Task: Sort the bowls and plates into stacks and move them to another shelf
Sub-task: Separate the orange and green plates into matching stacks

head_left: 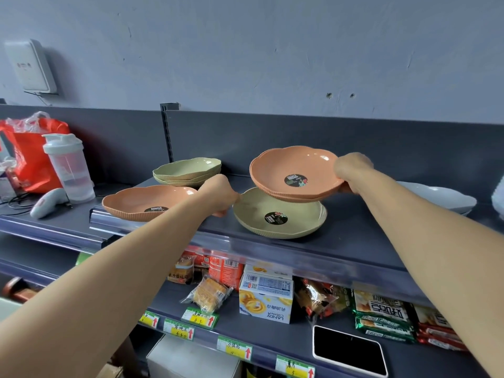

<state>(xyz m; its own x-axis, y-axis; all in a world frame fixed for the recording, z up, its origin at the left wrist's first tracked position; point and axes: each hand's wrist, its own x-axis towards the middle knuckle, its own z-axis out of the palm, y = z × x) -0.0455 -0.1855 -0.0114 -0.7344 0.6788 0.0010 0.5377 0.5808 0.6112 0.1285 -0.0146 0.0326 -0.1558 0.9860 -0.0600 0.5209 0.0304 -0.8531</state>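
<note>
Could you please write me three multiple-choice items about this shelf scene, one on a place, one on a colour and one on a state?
1. Where is the stack of green plates?
A. At the back of the top shelf, behind the single orange plate
B. On the lower shelf
C. On the floor

2. What colour are the plates in the right hand?
A. Blue
B. Orange
C. Black

3. How is the right hand's orange stack?
A. Flat on the shelf
B. Upside down
C. Lifted and tilted above the cream plate

Answers:
1 A, it sits near the back panel.
2 B, the held plates are orange.
3 C, the stack's right edge is raised in the hand, while the left hand touches the cream plate's rim.
</note>
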